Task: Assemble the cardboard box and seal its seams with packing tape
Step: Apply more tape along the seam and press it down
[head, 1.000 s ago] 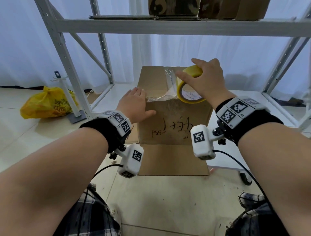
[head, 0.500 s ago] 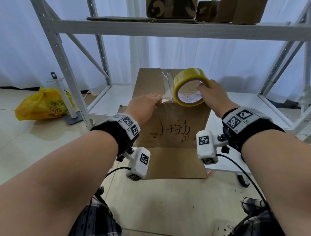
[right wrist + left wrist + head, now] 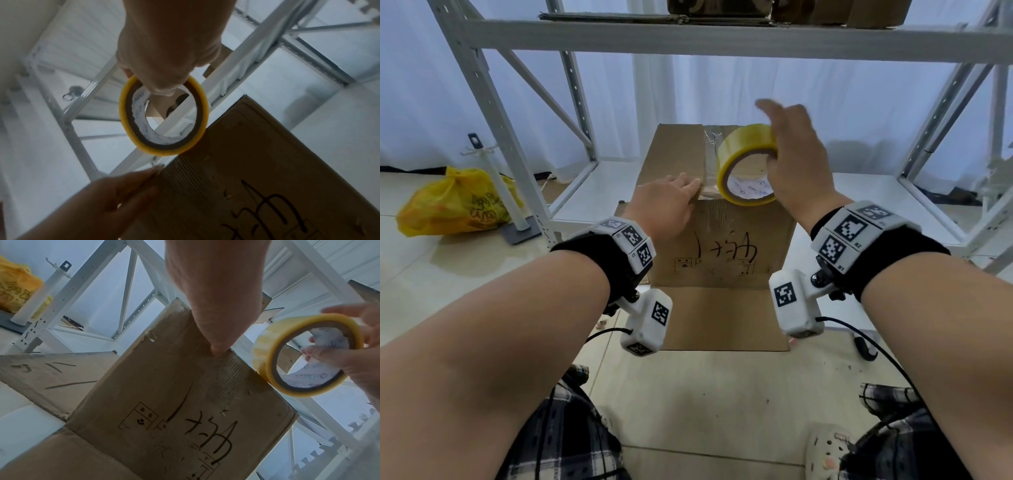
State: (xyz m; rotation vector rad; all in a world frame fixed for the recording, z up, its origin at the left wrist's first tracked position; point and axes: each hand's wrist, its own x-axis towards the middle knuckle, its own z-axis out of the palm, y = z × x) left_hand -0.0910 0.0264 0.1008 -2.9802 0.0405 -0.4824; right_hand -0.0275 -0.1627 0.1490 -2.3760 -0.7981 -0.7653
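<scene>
the cardboard box (image 3: 726, 240) carries black handwritten marker strokes on its near face, something like characters, not clearly readable, with small printed handling pictograms below them. its side flap (image 3: 51, 369) has more marker strokes, unreadable. the tape roll (image 3: 748, 164) has a white inner liner with pale blue print, too blurred to read. the yellow bag (image 3: 455, 205) bears dark printed characters, illegible. the wrist bands (image 3: 852, 233) show black-and-white square code markers with tiny labels, one reading roughly "r2", another "r1".
</scene>
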